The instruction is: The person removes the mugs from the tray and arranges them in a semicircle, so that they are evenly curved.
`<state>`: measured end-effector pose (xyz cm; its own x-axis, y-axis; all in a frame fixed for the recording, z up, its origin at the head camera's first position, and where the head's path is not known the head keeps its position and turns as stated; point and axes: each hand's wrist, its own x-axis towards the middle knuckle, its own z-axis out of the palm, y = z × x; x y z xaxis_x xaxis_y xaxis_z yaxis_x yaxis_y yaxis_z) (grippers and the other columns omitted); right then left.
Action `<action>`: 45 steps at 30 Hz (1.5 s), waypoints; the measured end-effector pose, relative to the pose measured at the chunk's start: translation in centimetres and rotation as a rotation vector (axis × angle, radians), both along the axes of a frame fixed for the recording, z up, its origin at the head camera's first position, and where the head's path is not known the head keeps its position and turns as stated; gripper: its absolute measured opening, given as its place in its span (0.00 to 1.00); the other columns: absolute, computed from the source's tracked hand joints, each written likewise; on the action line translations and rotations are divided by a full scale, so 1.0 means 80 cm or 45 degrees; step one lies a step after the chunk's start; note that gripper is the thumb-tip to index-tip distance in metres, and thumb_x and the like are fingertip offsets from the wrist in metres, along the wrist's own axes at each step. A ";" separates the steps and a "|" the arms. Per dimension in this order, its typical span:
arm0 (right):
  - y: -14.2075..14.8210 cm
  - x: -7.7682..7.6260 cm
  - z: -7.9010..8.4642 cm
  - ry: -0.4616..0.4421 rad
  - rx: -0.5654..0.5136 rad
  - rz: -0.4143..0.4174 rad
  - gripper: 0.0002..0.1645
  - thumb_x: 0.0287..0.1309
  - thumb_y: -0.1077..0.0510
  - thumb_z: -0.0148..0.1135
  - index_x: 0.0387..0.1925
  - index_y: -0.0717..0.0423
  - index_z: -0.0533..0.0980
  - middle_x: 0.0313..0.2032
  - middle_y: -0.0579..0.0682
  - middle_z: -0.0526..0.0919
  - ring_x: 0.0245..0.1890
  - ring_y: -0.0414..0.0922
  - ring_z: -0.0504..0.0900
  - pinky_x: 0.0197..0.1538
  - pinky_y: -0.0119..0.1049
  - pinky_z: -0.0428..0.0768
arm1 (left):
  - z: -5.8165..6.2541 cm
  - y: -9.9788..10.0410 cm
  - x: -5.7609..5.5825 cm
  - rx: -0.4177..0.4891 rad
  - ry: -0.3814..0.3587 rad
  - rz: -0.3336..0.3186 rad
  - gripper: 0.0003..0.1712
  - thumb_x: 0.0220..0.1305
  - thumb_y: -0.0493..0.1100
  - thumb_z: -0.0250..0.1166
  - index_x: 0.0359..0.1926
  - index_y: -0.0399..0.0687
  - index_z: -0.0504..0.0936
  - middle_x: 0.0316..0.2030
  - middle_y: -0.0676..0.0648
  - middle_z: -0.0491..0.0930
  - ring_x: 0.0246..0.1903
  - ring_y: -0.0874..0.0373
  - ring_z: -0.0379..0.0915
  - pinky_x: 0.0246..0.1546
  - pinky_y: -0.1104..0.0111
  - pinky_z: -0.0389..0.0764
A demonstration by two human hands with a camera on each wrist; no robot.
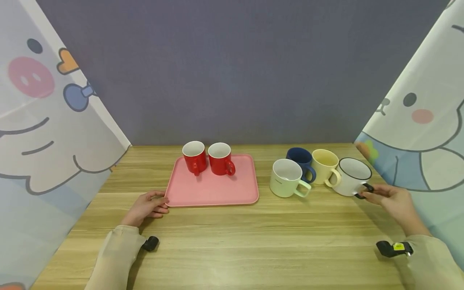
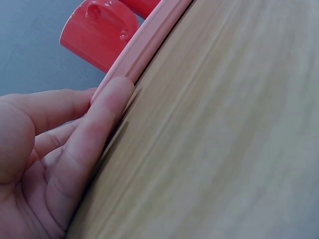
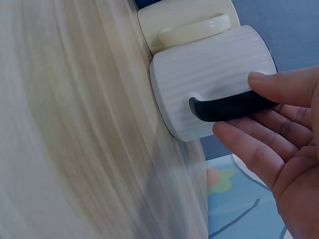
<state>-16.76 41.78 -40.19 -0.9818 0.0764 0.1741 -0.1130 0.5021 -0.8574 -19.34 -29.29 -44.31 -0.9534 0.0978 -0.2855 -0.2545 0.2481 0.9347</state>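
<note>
At the front left corner of a pink tray, my left hand pinches the rim; in the left wrist view its fingertips lie against the tray's edge. Two red mugs stand upright on the tray, toward its back left. Far right, my right hand holds the black handle of a white mug with a dark rim. In the right wrist view the thumb is on one side of the handle and the fingers on the other. The white mug stands upright on the table.
Left of the white mug stand a yellow mug, a dark blue mug and a pale green mug, close together. A grey panel rises behind the wooden table. Printed cloths hang at both sides.
</note>
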 end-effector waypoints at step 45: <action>-0.119 -0.029 0.088 0.300 0.464 -0.006 0.17 0.63 0.58 0.68 0.45 0.69 0.81 0.28 0.56 0.86 0.23 0.27 0.78 0.24 0.24 0.76 | 0.003 -0.001 0.000 0.010 -0.005 -0.006 0.30 0.74 0.41 0.59 0.66 0.25 0.61 0.31 0.48 0.86 0.29 0.61 0.84 0.29 0.69 0.85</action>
